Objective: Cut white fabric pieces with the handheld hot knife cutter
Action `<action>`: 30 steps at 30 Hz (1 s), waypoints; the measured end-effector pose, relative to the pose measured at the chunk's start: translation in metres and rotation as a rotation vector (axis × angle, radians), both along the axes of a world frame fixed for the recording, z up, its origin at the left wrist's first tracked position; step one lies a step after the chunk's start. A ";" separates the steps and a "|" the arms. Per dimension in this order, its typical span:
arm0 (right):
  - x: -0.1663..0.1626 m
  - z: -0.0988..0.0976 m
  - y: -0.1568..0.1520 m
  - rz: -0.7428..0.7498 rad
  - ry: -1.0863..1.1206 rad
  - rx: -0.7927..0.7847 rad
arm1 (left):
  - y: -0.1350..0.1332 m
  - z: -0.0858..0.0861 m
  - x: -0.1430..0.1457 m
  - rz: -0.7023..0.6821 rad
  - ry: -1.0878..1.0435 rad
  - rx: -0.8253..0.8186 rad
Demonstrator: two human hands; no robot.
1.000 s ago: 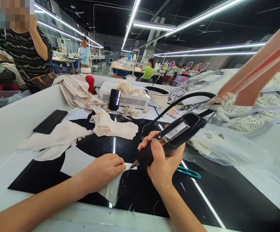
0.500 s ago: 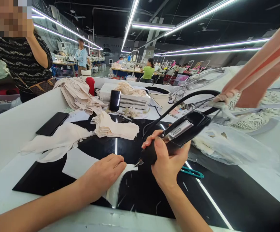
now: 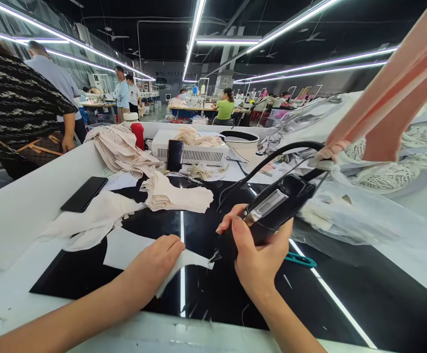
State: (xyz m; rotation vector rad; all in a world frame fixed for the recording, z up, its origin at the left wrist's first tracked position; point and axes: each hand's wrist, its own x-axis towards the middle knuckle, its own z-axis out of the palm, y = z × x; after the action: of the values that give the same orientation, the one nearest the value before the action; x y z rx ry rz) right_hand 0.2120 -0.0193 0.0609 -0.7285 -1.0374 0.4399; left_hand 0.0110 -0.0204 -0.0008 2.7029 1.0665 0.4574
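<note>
My right hand [image 3: 255, 255] is wrapped round a black corded hand tool [image 3: 272, 208] with a metal plate on its body. Its pointed tip touches the edge of a white fabric piece [image 3: 125, 247] lying on the black glossy worktop [image 3: 213, 294]. My left hand [image 3: 154, 267] rests knuckles-up on that fabric, fingers curled over its right part, whose end lifts slightly off the surface. The tool's black cable [image 3: 272, 154] loops up and back to the right.
Beige folded fabric [image 3: 176, 196] and a loose cream piece [image 3: 92, 220] lie behind. A black phone [image 3: 84, 193], a white box unit [image 3: 189, 149], a red bottle [image 3: 137, 135] and teal scissors [image 3: 301, 260] are nearby. Bagged lace goods [image 3: 364, 206] pile at right. A person in black [image 3: 18, 108] stands left.
The tool tip has travelled further along the white fabric and a strip end now stands free. My left hand has drawn slightly back to the left. The view has shifted a little.
</note>
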 end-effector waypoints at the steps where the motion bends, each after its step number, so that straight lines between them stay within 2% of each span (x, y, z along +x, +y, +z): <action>1: -0.001 0.000 -0.003 -0.002 0.002 -0.004 | 0.001 0.003 -0.001 -0.012 0.009 -0.018; 5: -0.004 -0.003 -0.010 -0.027 -0.006 -0.027 | 0.004 0.009 -0.002 -0.035 0.021 -0.043; 23: -0.010 0.000 -0.019 -0.036 -0.051 -0.034 | 0.008 0.001 -0.007 -0.098 0.045 0.094; 30: -0.011 0.000 -0.020 -0.022 -0.045 -0.032 | -0.005 0.001 0.001 -0.028 0.162 0.192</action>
State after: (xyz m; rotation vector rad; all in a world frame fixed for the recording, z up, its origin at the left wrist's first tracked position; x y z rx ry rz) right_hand 0.2014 -0.0393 0.0604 -0.7802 -1.0659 0.4235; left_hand 0.0117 -0.0255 0.0006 2.9642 1.0730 0.3578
